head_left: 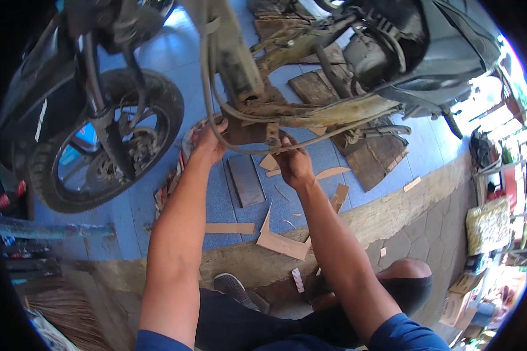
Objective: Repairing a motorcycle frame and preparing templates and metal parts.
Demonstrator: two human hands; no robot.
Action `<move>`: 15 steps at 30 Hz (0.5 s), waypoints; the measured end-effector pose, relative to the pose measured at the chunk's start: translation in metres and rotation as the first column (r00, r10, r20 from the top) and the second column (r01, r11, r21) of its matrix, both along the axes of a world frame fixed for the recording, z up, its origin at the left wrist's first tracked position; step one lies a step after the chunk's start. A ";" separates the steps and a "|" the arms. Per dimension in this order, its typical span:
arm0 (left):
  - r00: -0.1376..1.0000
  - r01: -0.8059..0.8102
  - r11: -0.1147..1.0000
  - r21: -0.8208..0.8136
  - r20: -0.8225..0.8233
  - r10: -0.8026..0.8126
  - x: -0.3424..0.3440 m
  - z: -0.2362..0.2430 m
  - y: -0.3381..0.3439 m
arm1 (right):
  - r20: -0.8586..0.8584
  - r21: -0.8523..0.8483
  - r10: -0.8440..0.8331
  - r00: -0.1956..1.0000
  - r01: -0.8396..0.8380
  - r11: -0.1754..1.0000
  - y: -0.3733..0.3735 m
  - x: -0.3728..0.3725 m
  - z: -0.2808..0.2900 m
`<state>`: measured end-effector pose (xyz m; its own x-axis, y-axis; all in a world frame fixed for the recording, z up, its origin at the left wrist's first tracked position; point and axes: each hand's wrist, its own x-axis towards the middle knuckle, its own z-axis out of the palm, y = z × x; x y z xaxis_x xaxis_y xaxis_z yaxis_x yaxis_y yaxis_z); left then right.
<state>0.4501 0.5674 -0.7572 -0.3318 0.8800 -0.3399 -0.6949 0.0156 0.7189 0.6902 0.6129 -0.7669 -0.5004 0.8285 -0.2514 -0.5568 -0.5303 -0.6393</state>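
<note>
On blue tiled floor (129,207) strewn with cardboard scraps (282,243), left hand (208,140) and right hand (293,164) both gripping grimy motorcycle frame (310,111).

Your left hand (208,140) and right hand (293,164) both grip a rusty, dirt-caked motorcycle frame (310,111) stripped of its panels. It runs across the view above blue floor tiles. Grey cables (216,117) loop down from it, passing between your hands.

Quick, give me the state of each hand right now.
Left hand: closed around the grey cable bundle beside the rusty motorcycle frame.
Right hand: fingers curled at the frame's underside; what it grips cannot be told.
</note>
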 end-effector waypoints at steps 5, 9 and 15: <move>0.986 0.070 0.994 -0.086 -0.145 -0.082 0.020 -0.004 -0.001 | 0.129 -0.130 -0.097 0.987 0.114 0.985 -0.008 0.013 0.000; 0.993 0.045 0.988 -0.148 -0.097 -0.059 0.022 0.005 -0.002 | 0.051 -0.180 -0.110 0.993 0.118 0.977 -0.013 0.016 0.006; 0.994 0.077 0.984 -0.160 -0.060 -0.087 0.049 0.022 0.005 | 0.021 -0.173 -0.175 0.984 0.176 0.969 0.005 0.025 -0.005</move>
<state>0.4990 0.5721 -0.7349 -0.2871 0.8427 -0.4555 -0.6373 0.1870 0.7476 0.7148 0.6176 -0.7721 -0.3494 0.8466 -0.4014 -0.6474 -0.5279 -0.5497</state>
